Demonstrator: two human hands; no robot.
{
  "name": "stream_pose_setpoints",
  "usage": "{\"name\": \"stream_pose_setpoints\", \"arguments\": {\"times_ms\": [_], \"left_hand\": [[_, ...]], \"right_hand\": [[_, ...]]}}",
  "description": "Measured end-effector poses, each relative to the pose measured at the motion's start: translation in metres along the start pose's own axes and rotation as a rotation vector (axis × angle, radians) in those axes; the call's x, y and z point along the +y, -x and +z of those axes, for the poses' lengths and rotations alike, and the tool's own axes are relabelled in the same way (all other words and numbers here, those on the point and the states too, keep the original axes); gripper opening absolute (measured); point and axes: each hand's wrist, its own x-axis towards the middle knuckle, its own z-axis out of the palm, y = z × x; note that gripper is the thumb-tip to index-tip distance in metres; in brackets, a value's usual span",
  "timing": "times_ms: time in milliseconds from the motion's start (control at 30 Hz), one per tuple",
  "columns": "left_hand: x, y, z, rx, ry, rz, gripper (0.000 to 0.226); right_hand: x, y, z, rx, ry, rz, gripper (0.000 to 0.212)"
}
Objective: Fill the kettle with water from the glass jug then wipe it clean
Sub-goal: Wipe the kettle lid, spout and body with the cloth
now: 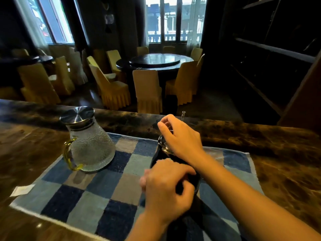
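Your right hand point(180, 138) grips the kettle point(157, 158) top; your left hand point(166, 186) clenches its dark side, mid-towel point(97, 193). One glass jug point(90, 145) stands near the desk's point(278, 153) far-left edge; right side open.

You have one textured glass jug with a steel lid and yellow handle point(90, 145), one dark kettle point(160, 153), one blue checked cloth point(97, 192) and one white paper slip point(21, 190) on the marbled brown surface point(278, 153), with two hands, left hand point(166, 188) and right hand point(180, 138).
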Motion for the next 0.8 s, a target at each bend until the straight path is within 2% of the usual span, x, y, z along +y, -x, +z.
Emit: {"name": "stream_pose_setpoints", "arguments": {"times_ms": [100, 167, 267, 367, 433, 500, 567, 667, 733, 800], "left_hand": [[0.004, -0.002, 0.002, 0.002, 0.049, -0.008, 0.018], [0.005, 0.004, 0.005, 0.084, 0.172, -0.155, 0.021], [0.002, 0.015, 0.015, 0.276, 0.169, -0.384, 0.02], [0.009, 0.021, 0.022, 0.349, 0.235, -0.558, 0.017], [0.02, 0.029, 0.029, 0.426, 0.198, -0.607, 0.018], [0.028, 0.046, 0.04, 0.509, 0.166, -0.741, 0.021], [0.032, 0.054, 0.046, 0.521, 0.229, -0.866, 0.022], [0.022, 0.033, 0.033, 0.439, 0.265, -0.938, 0.042], [0.015, 0.016, 0.026, 0.386, 0.371, -0.99, 0.058], [0.015, 0.017, 0.03, 0.458, 0.426, -0.991, 0.068]], "right_hand": [[0.004, 0.0, -0.001, -0.015, -0.004, -0.031, 0.029], [0.006, -0.001, -0.001, -0.026, -0.011, -0.047, 0.03], [0.008, -0.003, -0.002, -0.029, -0.015, -0.071, 0.032], [0.01, -0.001, -0.003, -0.04, -0.022, -0.1, 0.033], [0.012, -0.001, -0.004, -0.039, -0.03, -0.116, 0.033], [0.013, -0.001, -0.004, -0.049, -0.036, -0.131, 0.033], [0.014, -0.001, -0.004, -0.057, -0.035, -0.14, 0.034], [0.014, -0.001, -0.003, -0.03, -0.023, -0.151, 0.036], [0.015, -0.001, -0.002, -0.013, -0.02, -0.148, 0.037], [0.014, -0.001, 0.0, -0.002, 0.002, -0.138, 0.038]]}}
